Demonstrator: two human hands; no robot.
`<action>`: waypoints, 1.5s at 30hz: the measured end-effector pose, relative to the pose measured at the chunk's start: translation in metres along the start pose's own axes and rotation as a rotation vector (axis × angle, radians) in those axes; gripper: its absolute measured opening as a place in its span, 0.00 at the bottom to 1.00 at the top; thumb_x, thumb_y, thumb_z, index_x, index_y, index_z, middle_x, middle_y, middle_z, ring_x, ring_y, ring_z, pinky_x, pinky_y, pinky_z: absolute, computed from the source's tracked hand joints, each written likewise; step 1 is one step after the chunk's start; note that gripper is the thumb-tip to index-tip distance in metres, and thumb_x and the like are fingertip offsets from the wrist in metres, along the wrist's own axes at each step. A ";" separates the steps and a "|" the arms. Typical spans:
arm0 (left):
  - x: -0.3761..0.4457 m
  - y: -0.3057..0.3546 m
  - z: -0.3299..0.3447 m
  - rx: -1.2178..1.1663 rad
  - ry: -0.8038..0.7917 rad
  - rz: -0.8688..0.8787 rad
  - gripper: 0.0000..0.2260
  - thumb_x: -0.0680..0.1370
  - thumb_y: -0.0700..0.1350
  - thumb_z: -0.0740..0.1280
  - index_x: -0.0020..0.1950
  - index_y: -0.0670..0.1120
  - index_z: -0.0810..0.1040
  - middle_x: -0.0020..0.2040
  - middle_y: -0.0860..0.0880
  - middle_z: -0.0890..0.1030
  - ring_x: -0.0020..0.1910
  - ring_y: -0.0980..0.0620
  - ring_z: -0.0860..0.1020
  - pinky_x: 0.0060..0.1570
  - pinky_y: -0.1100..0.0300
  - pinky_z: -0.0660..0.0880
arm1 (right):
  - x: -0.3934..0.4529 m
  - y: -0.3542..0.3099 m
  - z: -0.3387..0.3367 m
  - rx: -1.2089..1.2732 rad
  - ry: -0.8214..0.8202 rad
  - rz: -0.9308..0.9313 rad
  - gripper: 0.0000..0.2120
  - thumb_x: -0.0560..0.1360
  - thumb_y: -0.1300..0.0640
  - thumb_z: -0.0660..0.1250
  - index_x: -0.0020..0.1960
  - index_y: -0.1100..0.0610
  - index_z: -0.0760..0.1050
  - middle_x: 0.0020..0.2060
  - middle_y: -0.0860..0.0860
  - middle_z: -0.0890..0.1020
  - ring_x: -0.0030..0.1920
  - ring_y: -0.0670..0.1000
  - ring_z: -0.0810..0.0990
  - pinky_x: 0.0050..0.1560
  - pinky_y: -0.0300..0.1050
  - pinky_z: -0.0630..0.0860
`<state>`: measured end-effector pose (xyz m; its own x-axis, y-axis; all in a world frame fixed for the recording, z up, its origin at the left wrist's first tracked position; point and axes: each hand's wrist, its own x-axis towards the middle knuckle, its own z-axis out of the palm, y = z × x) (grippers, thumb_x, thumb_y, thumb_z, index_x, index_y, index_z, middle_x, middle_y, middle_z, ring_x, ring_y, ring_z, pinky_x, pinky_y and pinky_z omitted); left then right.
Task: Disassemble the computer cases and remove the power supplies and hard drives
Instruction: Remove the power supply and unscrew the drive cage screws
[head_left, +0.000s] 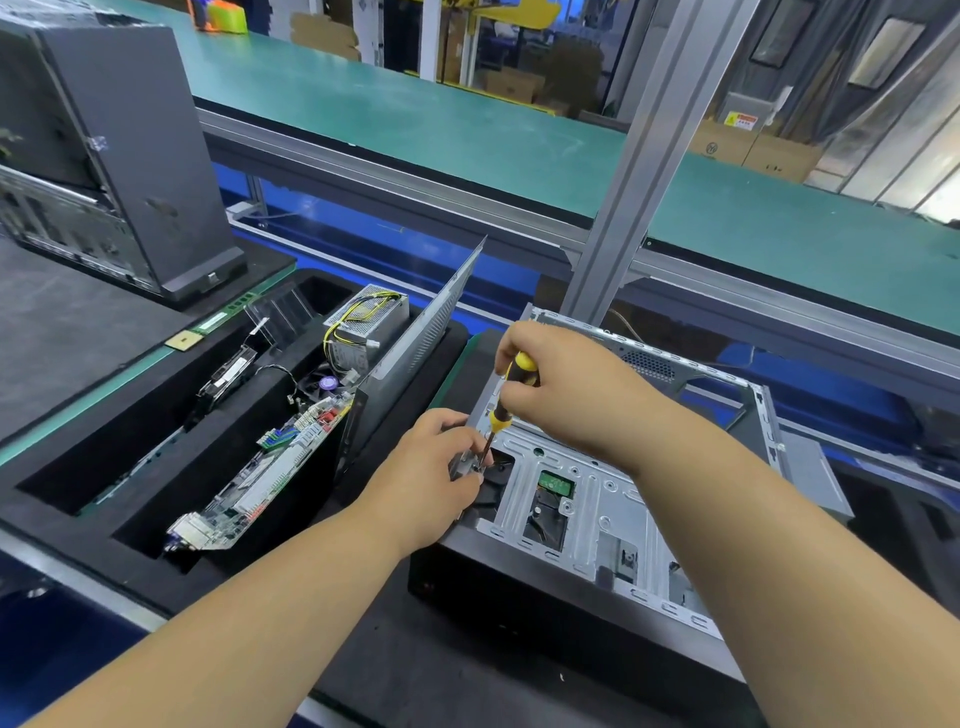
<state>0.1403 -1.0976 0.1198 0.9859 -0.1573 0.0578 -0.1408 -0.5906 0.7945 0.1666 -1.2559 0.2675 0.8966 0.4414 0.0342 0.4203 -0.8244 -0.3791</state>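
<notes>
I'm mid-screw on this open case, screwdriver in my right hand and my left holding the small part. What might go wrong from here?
1. The screwdriver tip works right beside the left hand fingers; a slip may jab them.
2. A freed screw may drop into the openings of the open case, near the green board.
3. The right hand grips only the handle top, so the shaft may wobble off the screw.

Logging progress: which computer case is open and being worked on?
The silver case lying open under both hands, where the right hand holds the screwdriver. The dark case at far left stands untouched.
</notes>
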 end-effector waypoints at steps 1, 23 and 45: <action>0.000 0.000 0.000 0.004 -0.002 0.000 0.08 0.76 0.45 0.71 0.48 0.59 0.77 0.62 0.63 0.66 0.62 0.56 0.72 0.59 0.52 0.74 | -0.001 0.000 0.000 -0.006 -0.006 0.005 0.05 0.75 0.54 0.64 0.51 0.50 0.73 0.42 0.44 0.76 0.41 0.46 0.75 0.38 0.44 0.72; 0.013 0.006 -0.017 0.301 -0.099 0.096 0.11 0.72 0.55 0.72 0.52 0.59 0.76 0.68 0.61 0.62 0.68 0.55 0.59 0.64 0.51 0.70 | 0.002 -0.011 0.001 -0.272 0.013 0.047 0.15 0.80 0.39 0.58 0.50 0.50 0.74 0.39 0.46 0.80 0.43 0.50 0.75 0.42 0.48 0.74; 0.032 0.015 -0.030 0.528 -0.198 0.242 0.17 0.72 0.59 0.71 0.56 0.54 0.80 0.72 0.55 0.63 0.71 0.50 0.60 0.67 0.51 0.67 | 0.000 -0.015 0.006 -0.009 0.043 0.138 0.04 0.76 0.55 0.65 0.48 0.51 0.71 0.42 0.47 0.77 0.41 0.50 0.75 0.42 0.49 0.75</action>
<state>0.1730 -1.0874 0.1515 0.8920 -0.4498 0.0453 -0.4341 -0.8243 0.3634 0.1594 -1.2415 0.2672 0.9512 0.3078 0.0219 0.2932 -0.8795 -0.3748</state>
